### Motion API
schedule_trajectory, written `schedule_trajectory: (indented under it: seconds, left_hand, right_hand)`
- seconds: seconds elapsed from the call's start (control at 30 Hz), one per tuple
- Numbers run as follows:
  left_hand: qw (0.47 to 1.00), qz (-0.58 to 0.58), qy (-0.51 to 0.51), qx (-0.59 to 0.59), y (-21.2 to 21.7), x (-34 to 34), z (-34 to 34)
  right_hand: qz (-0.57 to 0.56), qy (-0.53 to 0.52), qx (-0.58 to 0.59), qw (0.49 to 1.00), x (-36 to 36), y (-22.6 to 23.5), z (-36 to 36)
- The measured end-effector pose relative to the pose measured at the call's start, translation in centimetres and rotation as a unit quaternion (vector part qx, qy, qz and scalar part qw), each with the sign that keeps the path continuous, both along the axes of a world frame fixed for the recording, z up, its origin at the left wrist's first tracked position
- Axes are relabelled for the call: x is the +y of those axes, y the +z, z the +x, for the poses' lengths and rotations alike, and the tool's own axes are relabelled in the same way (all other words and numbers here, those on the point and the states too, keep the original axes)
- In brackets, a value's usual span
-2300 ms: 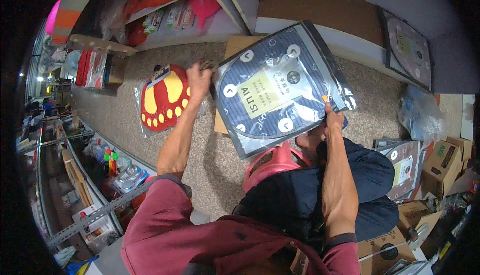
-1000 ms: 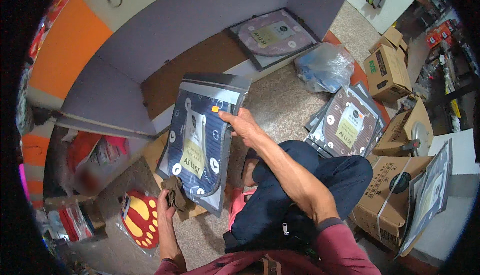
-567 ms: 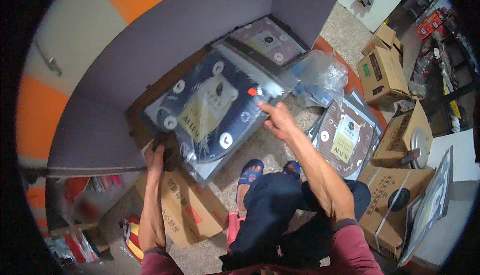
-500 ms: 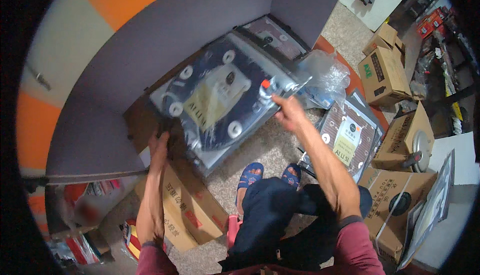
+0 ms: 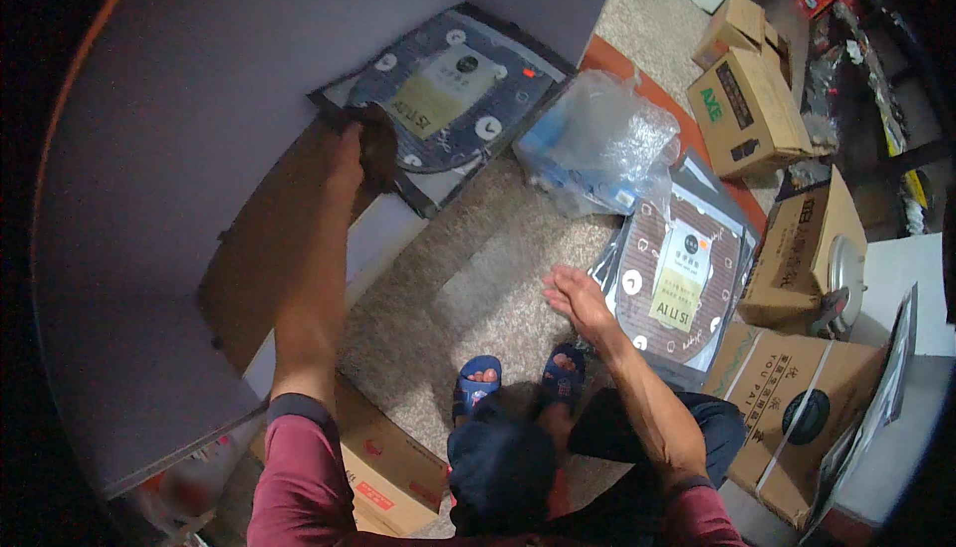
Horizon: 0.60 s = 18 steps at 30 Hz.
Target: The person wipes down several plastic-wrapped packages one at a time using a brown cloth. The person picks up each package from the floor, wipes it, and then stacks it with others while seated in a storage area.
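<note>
A dark, plastic-wrapped mat (image 5: 383, 77) with white round marks and a pale label lies flat in the far corner of a low brown ledge. My left hand (image 5: 346, 157) is at its near left edge, closed around a crumpled dark brown cloth (image 5: 376, 154) that overlaps the mat's edge. Over the floor, my right hand (image 5: 581, 300) holds nothing, its fingers stretched out. Beside it on the right lies a brown striped wrapped mat (image 5: 717, 283) on top of other flat packs.
Purple-grey panels (image 5: 239, 59) enclose the ledge (image 5: 284, 218). A clear plastic bag (image 5: 607, 134) sits between the two mats. Cardboard boxes (image 5: 757, 114) line the right side, one with a round metal lid (image 5: 846, 283). A long carton (image 5: 388, 457) lies by my legs.
The dark mat, held tilted between both hands before, now lies flat in the far corner. My right hand has let go and drawn back nearer. My left hand has moved farther in with the cloth.
</note>
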<state>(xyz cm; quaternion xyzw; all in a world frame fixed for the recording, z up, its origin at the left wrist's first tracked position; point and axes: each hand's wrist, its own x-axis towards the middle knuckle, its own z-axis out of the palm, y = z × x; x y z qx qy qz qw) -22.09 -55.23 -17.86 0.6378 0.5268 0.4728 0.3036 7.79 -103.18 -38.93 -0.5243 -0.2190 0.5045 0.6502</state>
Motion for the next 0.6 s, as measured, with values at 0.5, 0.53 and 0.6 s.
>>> schedule_trajectory:
  seconds: [0.5, 0.53, 0.6]
  left_hand:
    - [0.997, -0.011, -0.066, 0.041, -3.7, -1.9, 1.3]
    - [0.994, -0.049, -0.088, 0.029, -4.4, -2.1, 2.4]
    - [0.987, -0.099, -0.123, 0.020, -5.0, -1.2, 5.3]
  right_hand:
    - [-0.128, -0.020, 0.018, 0.991, -4.7, -4.0, 5.6]
    - [-0.144, -0.016, 0.011, 0.989, -4.3, -3.6, 5.8]
    - [-0.177, -0.006, -0.001, 0.984, -3.6, -3.0, 5.9]
